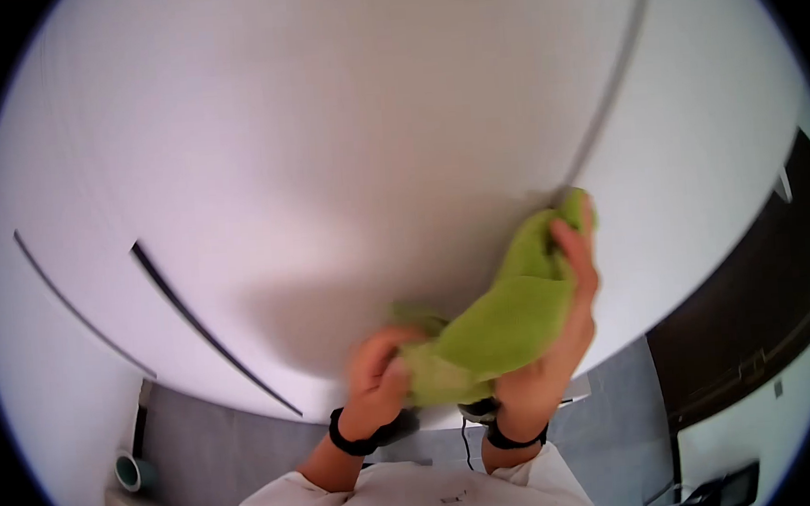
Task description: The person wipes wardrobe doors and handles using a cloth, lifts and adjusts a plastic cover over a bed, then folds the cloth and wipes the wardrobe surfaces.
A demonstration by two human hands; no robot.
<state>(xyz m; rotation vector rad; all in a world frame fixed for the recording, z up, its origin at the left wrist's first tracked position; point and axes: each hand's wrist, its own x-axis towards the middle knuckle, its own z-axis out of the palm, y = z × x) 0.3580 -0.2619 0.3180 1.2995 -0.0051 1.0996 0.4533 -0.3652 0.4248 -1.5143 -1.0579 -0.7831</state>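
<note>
A green cloth (502,326) is stretched at a slant between the two hands, low and right of centre in the view, in front of a broad white panel (350,117); whether it touches the panel along its whole length I cannot tell. The left hand (376,380) pinches the cloth's lower left end, its fingers bunched and a little blurred, with a loose fold sticking up just beside them. The right hand (572,331) is curled along the cloth's right edge — fingers bent over the upper end, thumb hidden — and it sits higher than the left. A grey line (608,92) runs down the panel from the top and meets the cloth's upper tip. To the left, well apart from the hands, are a thick dark strip (207,328) and, farther out, a thinner strip (79,310), both slanting. Each wrist wears a black band (350,440), and below them shows a pale shirt (420,498). Beyond the panel lies a grey floor (212,441), with a teal pot (131,472) at lower left and a dark brown door (742,307) on the right
</note>
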